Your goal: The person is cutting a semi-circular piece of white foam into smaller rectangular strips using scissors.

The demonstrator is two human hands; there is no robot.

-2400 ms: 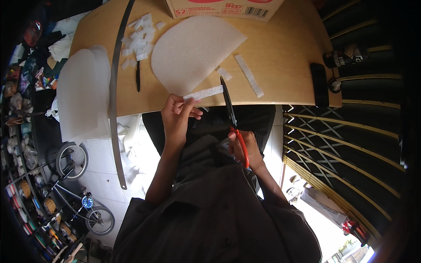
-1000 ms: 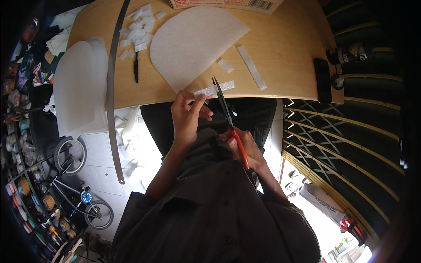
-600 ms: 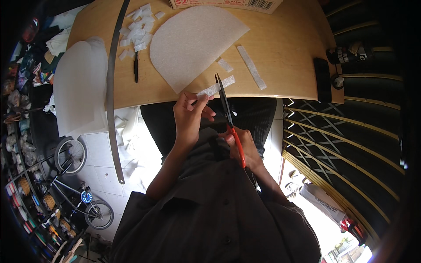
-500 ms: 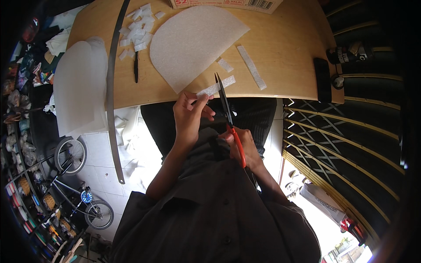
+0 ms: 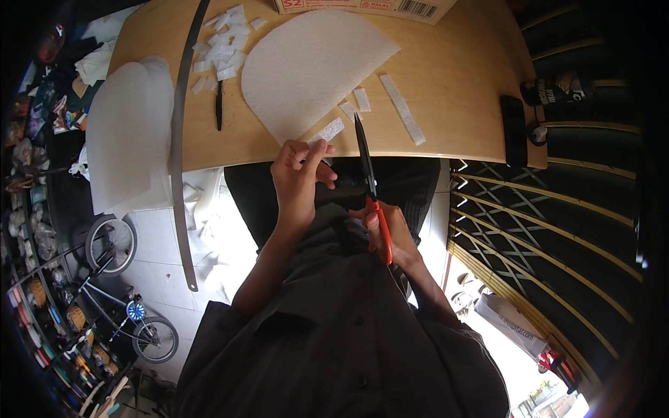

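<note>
My left hand (image 5: 298, 177) pinches the near end of a short white foam-like strip (image 5: 330, 129) at the table's front edge. In my right hand (image 5: 396, 233) are scissors (image 5: 365, 157) with orange handles and dark blades. The blades are together and point away from me, to the right of the strip and apart from it. Just beyond the blade tips lie two small cut pieces, one (image 5: 362, 99) upright in view and another (image 5: 347, 110) slanted. A longer white strip (image 5: 402, 109) lies to their right. Behind the held strip rests a large white rounded sheet (image 5: 313, 70).
Many small white pieces (image 5: 224, 43) are heaped at the table's (image 5: 460, 76) far left, by a black pen (image 5: 219, 106). A long metal ruler (image 5: 178, 132) overhangs the front edge, beside translucent sheets (image 5: 131, 132). A cardboard box (image 5: 376, 7) stands behind; a black phone (image 5: 514, 129) lies right.
The scissors have shut and cut a piece off the strip's far end; it now lies on the table beside the other one. The strip in my left hand is shorter.
</note>
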